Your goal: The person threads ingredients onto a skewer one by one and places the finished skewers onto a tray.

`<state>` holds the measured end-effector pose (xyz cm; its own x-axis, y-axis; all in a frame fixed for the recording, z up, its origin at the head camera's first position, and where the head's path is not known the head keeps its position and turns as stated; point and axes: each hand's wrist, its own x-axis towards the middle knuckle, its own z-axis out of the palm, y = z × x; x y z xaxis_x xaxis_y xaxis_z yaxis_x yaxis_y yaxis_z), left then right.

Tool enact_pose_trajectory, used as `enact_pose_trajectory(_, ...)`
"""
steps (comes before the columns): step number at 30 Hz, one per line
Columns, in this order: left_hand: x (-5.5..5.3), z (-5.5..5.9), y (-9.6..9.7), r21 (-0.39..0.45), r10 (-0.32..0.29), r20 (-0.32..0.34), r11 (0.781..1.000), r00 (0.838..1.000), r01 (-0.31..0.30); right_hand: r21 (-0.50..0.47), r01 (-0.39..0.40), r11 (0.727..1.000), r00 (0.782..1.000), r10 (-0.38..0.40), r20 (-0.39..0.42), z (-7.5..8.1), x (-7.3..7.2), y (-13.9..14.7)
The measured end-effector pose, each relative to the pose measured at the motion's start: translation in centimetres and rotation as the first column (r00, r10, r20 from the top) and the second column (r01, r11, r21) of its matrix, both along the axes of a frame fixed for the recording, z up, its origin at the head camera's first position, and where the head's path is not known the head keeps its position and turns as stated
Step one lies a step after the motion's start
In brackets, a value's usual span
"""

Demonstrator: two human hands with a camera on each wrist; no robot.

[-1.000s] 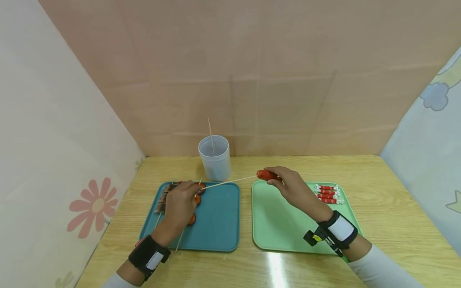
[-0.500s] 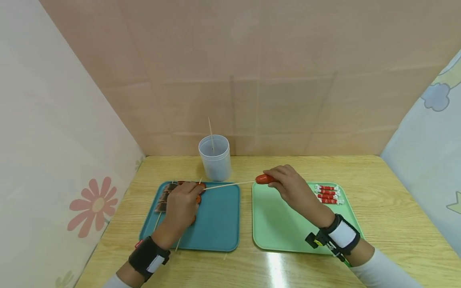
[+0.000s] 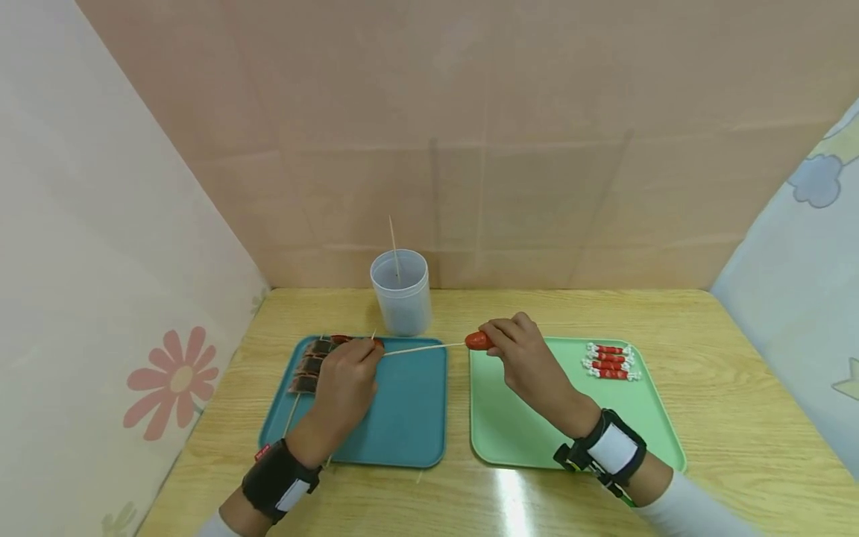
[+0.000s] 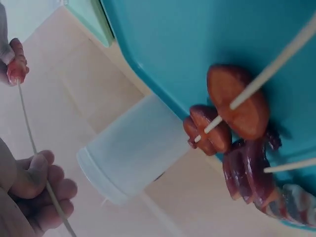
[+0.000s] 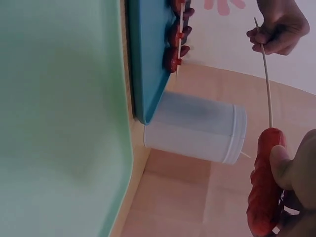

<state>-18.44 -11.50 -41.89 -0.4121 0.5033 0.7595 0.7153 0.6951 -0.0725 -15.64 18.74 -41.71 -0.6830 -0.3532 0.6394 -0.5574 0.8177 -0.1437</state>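
This looks like a small partitioned booth laid out for food preparation; whether it belongs to a home, a nursery or a shop cannot be told. The wood-grain bench [image 3: 725,380] has its back edge against a creased beige sheet [image 3: 523,149]. Along its side edges rise a left wall [image 3: 87,194] with a pink flower [image 3: 179,379] and a right wall [image 3: 798,298] with a blue cloud [image 3: 815,180] and a star [image 3: 849,378], nursery-style prints. The blue tray [image 3: 409,418], green tray [image 3: 517,418], plastic tub [image 3: 406,306], skewer [image 3: 423,348] and red sausage [image 3: 477,341] suggest food work.
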Motion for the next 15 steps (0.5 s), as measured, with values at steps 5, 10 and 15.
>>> enact_pose_trajectory(5, 0.2, -0.5, -0.4, -0.012, -0.030, 0.021, 0.999, 0.999, 0.031, 0.020, -0.033, 0.999, 0.998, 0.034, -0.058, -0.3, -0.4, -0.5)
enact_pose_trajectory(10, 0.2, -0.6, -0.7, -0.015, -0.017, 0.037, 1.000, 0.999, 0.018, 0.048, -0.029, 0.998, 0.998, 0.032, -0.061, -0.5, -0.7, -1.0)
enact_pose_trajectory(15, -0.1, -0.4, -0.9, -0.023, 0.001, 0.059, 1.000, 0.998, 0.001, 0.065, -0.015, 0.998, 0.998, 0.019, -0.054, -1.3, -0.7, -1.4)
